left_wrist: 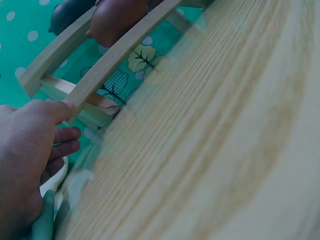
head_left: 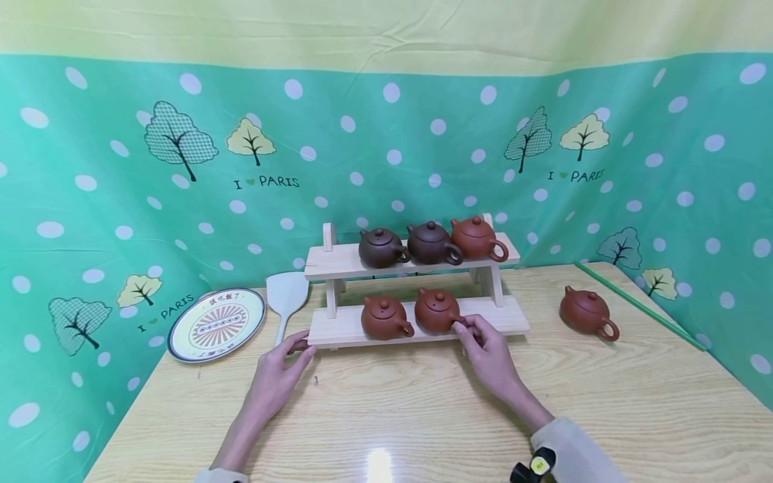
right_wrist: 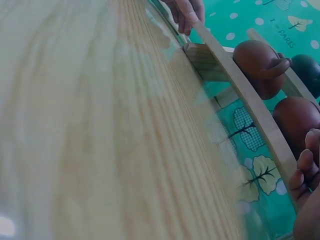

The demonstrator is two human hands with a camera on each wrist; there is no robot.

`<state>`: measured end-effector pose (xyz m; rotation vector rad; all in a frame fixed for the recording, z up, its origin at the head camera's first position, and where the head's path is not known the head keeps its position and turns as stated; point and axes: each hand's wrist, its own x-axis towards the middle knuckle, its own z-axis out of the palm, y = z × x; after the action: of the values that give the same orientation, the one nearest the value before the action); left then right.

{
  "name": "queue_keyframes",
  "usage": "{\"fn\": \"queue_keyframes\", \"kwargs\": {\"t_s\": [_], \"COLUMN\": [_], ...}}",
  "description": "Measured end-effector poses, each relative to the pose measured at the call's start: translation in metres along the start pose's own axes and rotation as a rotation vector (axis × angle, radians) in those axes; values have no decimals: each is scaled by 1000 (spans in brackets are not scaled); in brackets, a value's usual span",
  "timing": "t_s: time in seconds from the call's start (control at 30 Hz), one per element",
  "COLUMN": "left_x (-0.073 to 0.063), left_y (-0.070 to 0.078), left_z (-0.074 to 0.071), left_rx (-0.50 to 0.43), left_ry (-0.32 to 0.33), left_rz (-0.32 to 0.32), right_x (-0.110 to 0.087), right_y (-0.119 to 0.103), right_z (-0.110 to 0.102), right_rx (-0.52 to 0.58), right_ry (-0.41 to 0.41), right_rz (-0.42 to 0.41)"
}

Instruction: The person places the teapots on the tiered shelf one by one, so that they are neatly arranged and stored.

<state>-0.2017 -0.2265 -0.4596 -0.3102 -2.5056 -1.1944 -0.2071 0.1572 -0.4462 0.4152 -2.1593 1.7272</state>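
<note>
A two-tier wooden display rack [head_left: 329, 329] stands mid-table. On its lower shelf, my right hand [head_left: 488, 352] pinches the handle of a reddish-brown teapot [head_left: 436, 311]; the fingertips partly hide that handle. Beside it on the left sits another reddish-brown teapot [head_left: 383, 319], its handle pointing right. My left hand [head_left: 276, 377] holds the left end of the lower shelf, the thumb at the corner and the other fingers beyond it in the left wrist view. The upper shelf carries two dark brown teapots [head_left: 379, 249] and one reddish-brown teapot [head_left: 474, 237].
Another reddish-brown teapot [head_left: 584, 311] sits on the table to the right, near a thin green stick [head_left: 640, 305] by the curtain. At the left, a patterned plate [head_left: 217, 325] lies near a white spatula [head_left: 287, 294]. A dotted green curtain [head_left: 362, 147] closes off the back.
</note>
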Motion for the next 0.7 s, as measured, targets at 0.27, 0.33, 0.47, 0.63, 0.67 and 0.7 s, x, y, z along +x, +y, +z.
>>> {"fn": "queue_keyframes", "kwargs": {"t_s": [0.27,0.33,0.47,0.63,0.67,0.7], "left_x": [0,0,0,1,1,1], "left_y": [0,0,0,0,0,0], "left_z": [0,0,0,0,1,1], "left_rx": [-2,-3,-3,0,1,3], "left_ry": [-1,-2,-3,0,0,1], "left_rz": [-7,-9,-10,-6,-5,-4], "right_x": [-1,-2,-3,-3,-4,-4], "right_y": [-2,-3,-4,-6,-6,-5], "right_z": [-2,-3,-6,-14,-16,-18], "right_rx": [10,10,4,-15,-20,-24], "right_ry": [-20,-17,-3,3,3,2], "right_rz": [22,33,54,63,64,65]}}
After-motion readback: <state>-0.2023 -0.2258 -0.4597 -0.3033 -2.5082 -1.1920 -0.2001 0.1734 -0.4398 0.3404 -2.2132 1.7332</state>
